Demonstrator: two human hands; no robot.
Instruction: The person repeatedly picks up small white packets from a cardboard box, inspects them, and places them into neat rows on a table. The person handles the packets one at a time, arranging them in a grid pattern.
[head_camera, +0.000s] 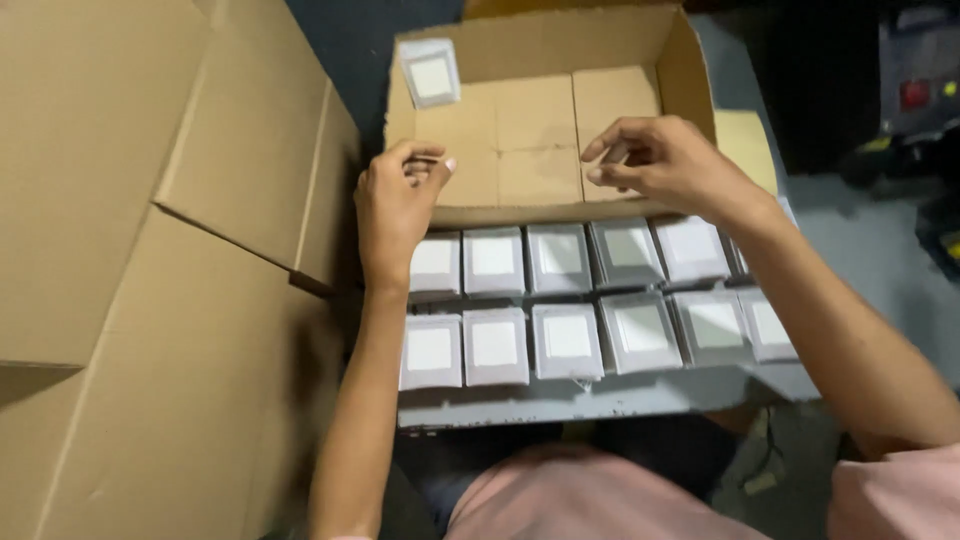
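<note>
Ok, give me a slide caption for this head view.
Left hand and right hand at an open cardboard box above two rows of small grey packets.

Overall light: dim, indoor, fairly even on the open cardboard box (560, 110).
Source: seems overhead, slightly left of the box; cannot tell its kind.
Brightest area: large flattened cardboard (150, 250) left of the box, pale and washed.
Darkest area: upper right beyond the box, nearly black, detail lost.
Shadows: soft; a dark band below the box's near wall; the left forearm darkens toward the bottom edge.
Glare: mild sheen on the grey packets (560, 300) below the box.
Sharpness: soft throughout, compression smear; fingers of both hands slightly blurred.
Edge distortion: slight wide-angle splay.
</note>
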